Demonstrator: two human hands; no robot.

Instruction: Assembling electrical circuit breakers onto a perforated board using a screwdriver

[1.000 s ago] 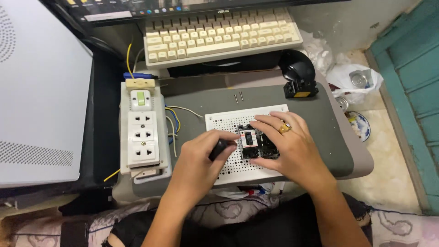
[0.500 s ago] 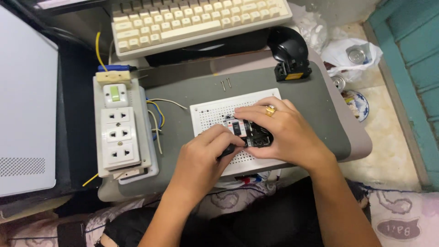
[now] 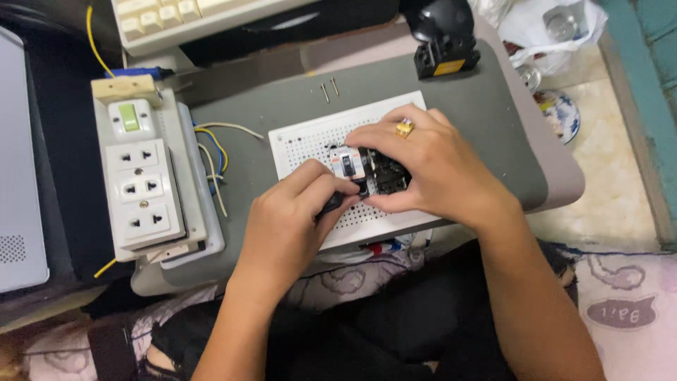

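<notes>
Counts from my seat: two hands of mine, left hand (image 3: 293,226) and right hand (image 3: 430,169), mid-frame. One gold ring (image 3: 404,128) on the right. One white perforated board (image 3: 303,141), centre. One small breaker (image 3: 349,164) on it. One black tool handle (image 3: 330,205) in my left. Two loose screws (image 3: 329,89), upper centre. One socket strip (image 3: 141,180) at left: three outlets, one green switch (image 3: 128,116). One keyboard (image 3: 183,17) at top. One black part with a yellow label (image 3: 444,42), upper right.
</notes>
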